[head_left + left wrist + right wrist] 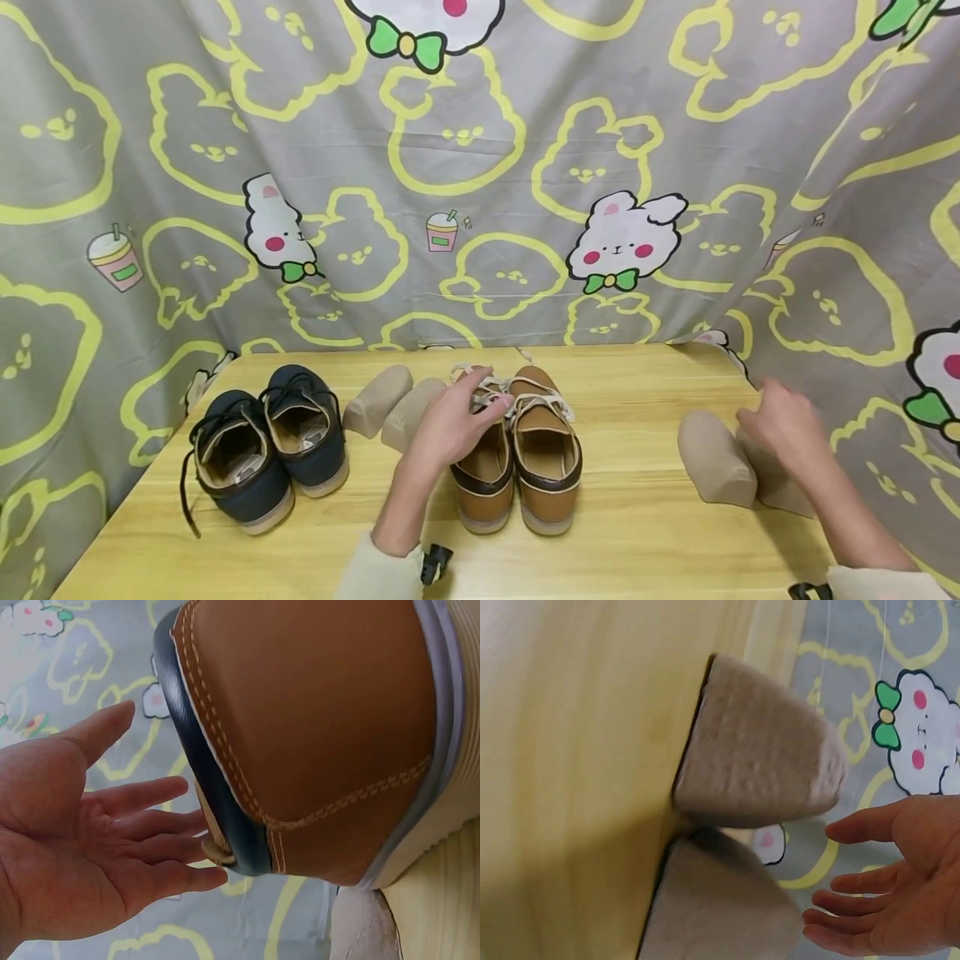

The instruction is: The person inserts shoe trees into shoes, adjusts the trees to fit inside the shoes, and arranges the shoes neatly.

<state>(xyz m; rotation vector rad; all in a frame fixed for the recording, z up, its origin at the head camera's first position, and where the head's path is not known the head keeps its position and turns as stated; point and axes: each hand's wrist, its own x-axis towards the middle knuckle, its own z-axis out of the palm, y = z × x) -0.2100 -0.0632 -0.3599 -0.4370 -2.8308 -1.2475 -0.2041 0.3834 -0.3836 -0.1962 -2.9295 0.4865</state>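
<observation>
Two tan lace-up shoes stand side by side at mid table, toes away from me: a left one (pixel 483 504) and a right one (pixel 550 496). Over the left shoe's laces hovers my left hand (pixel 453 421), its fingers loosely spread. The left wrist view has that hand (pixel 82 840) holding nothing beside a tan shoe (pixel 315 712). Toward the table's right side, my right hand (pixel 783 421) reaches over two beige moulded shoe inserts, one nearer the middle (pixel 716 462) and one (pixel 780 479) partly hidden by the arm. Relaxed fingers and an insert (pixel 757 750) appear apart in the right wrist view.
A pair of navy lace-up shoes (pixel 240 467) stands at the left of the wooden table (pixel 630 517), one lace hanging loose. Between them and the tan pair lie two more beige inserts (pixel 380 400). A patterned grey curtain (pixel 480 200) borders the back and sides.
</observation>
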